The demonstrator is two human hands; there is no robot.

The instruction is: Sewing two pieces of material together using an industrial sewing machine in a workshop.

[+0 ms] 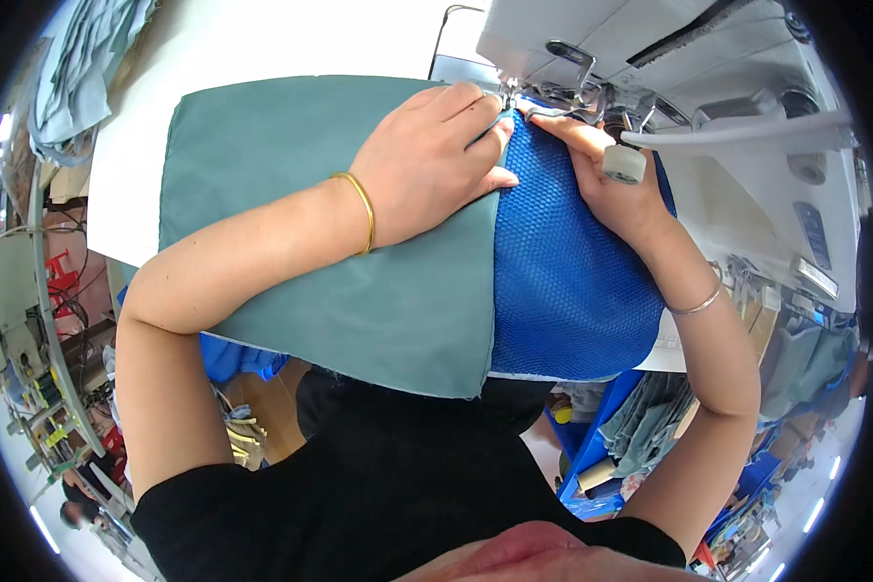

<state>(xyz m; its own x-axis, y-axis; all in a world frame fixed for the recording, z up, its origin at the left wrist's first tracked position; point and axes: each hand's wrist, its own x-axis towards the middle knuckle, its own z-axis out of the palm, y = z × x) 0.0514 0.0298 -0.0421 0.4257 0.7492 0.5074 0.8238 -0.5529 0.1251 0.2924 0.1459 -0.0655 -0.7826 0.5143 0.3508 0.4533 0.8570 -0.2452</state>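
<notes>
A grey-green fabric panel [291,136] lies across the white sewing machine bed, its right edge meeting a blue honeycomb-textured mesh piece [572,291]. My left hand [432,160] bends over the green panel, fingertips closed on its edge close to the presser foot [510,95]. The left thumb reaches across onto the blue mesh. To the right of the foot, my right hand [606,175] rests on the mesh, fingers stretched toward the foot. A round knob and other machine parts cover some of the right hand. The fingertips of both hands lie near the join of the pieces.
The white sewing machine head [737,78] overhangs the upper right, with a pale thick bar [747,134] near my right wrist. Folded grey-green fabric [82,78] hangs at the upper left. A blue rack [597,436] with more cloth stands below right. Another person [82,500] is far left.
</notes>
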